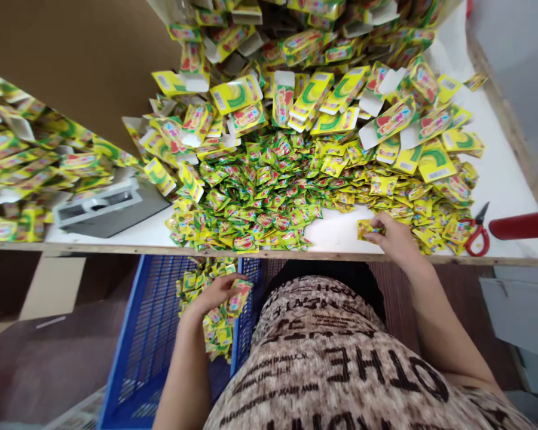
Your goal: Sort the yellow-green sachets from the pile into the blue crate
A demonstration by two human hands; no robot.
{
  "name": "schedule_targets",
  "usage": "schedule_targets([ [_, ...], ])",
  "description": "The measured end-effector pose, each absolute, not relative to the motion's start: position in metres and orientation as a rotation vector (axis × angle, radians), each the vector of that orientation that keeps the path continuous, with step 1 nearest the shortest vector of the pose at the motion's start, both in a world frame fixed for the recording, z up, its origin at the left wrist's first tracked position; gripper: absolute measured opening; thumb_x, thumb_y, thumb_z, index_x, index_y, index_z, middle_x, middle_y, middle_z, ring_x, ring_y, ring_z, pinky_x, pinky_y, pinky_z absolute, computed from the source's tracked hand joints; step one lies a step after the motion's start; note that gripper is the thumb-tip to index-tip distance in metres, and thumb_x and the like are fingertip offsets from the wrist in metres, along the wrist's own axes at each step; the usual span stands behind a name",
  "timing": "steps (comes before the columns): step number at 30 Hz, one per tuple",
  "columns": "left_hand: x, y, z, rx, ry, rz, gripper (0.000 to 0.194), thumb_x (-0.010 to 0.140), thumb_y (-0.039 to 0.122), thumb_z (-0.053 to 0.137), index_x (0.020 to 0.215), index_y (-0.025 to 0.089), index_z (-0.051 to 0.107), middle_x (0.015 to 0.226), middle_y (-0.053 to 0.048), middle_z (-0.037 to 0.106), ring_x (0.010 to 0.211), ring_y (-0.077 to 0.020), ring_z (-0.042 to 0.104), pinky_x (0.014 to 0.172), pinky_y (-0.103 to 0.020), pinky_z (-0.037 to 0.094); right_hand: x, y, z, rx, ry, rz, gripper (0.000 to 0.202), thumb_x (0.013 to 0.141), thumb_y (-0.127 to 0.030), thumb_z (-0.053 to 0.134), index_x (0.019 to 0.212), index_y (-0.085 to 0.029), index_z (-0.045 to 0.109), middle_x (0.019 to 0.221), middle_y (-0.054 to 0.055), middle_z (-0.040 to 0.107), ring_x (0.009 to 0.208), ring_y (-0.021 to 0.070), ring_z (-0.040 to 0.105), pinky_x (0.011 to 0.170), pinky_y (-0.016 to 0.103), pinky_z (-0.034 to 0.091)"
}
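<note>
My left hand (216, 294) is over the blue plastic crate below the table edge, its fingers closed on a small printed carton (240, 297). Under that hand, yellow cartons (219, 334) lie heaped in the crate (137, 334). At the table's front edge, my right hand (397, 240) pinches a small yellow candy packet (366, 229) between thumb and fingers. Beside this hand spreads a pile of yellow candy packets (385, 186). Green candy packets (264, 185) form a heap further left. Behind both piles lie several open-ended cartons (316, 98) with white flaps.
Red-handled scissors (477, 236) lie at the table's right, near a red cylindrical bar (524, 226). A grey metal holder (103, 206) stands at the left by a large brown cardboard panel (80, 54). More cartons (13, 161) are piled beyond it.
</note>
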State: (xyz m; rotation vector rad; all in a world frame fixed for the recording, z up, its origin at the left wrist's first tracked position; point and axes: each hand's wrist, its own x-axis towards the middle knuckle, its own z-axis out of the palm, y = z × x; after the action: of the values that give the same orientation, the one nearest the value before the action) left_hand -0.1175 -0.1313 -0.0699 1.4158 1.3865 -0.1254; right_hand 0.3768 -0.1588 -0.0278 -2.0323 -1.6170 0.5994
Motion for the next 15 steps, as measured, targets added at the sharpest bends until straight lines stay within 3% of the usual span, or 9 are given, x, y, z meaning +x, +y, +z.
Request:
schedule_targets([
  [3,-0.16,-0.151,-0.091,1.289,1.919,-0.238,0.035,0.06,0.033,0.076,0.09,0.017,0.069,0.076,-0.006,0.072,0.088,-0.0309,0.068,0.075,-0.036,0.051,0.316,-0.135,-0.032,-1.646,-1.258,1.08,0.036,0.068,-0.045,0.077,0.088,-0.02,0.059,0.078,0.003,0.064,0.069,0.0194,0.062,0.058,0.033,0.054],
  [6,-0.151,-0.157,-0.08,1.178,1.808,0.004,0.037,0.064,0.045,0.074,0.086,0.016,0.067,0.071,-0.004,0.07,0.078,-0.0263,0.069,0.069,-0.033,0.052,0.243,-0.116,-0.043,-1.398,-0.99,1.427,0.044,0.062,-0.051,0.079,0.084,-0.022,0.055,0.072,-0.001,0.062,0.065,0.0176,0.062,0.051,0.031,0.056],
  [10,-0.078,-0.139,-0.045,1.18,1.415,0.491,0.038,0.073,0.053,0.07,0.086,0.017,0.069,0.079,-0.006,0.072,0.074,-0.0209,0.069,0.072,-0.032,0.056,0.193,-0.109,-0.061,-1.533,-1.034,1.311,0.04,0.061,-0.048,0.079,0.082,-0.021,0.057,0.065,-0.004,0.055,0.059,0.0147,0.056,0.05,0.029,0.055],
  [13,-0.014,-0.115,-0.039,1.358,1.267,0.747,0.028,0.081,0.042,0.066,0.095,0.018,0.071,0.088,-0.007,0.074,0.074,-0.0193,0.068,0.073,-0.033,0.057,0.205,-0.108,-0.069,-1.625,-1.2,1.176,0.033,0.063,-0.042,0.078,0.083,-0.021,0.062,0.065,-0.003,0.057,0.06,0.0147,0.056,0.052,0.028,0.052],
  [15,0.02,-0.101,-0.046,1.599,1.281,0.803,0.022,0.081,0.03,0.066,0.099,0.019,0.072,0.094,-0.008,0.074,0.077,-0.0195,0.068,0.077,-0.035,0.056,0.226,-0.108,-0.068,-1.616,-1.193,1.269,0.032,0.064,-0.043,0.076,0.083,-0.021,0.062,0.067,-0.002,0.06,0.06,0.0157,0.058,0.051,0.028,0.051],
])
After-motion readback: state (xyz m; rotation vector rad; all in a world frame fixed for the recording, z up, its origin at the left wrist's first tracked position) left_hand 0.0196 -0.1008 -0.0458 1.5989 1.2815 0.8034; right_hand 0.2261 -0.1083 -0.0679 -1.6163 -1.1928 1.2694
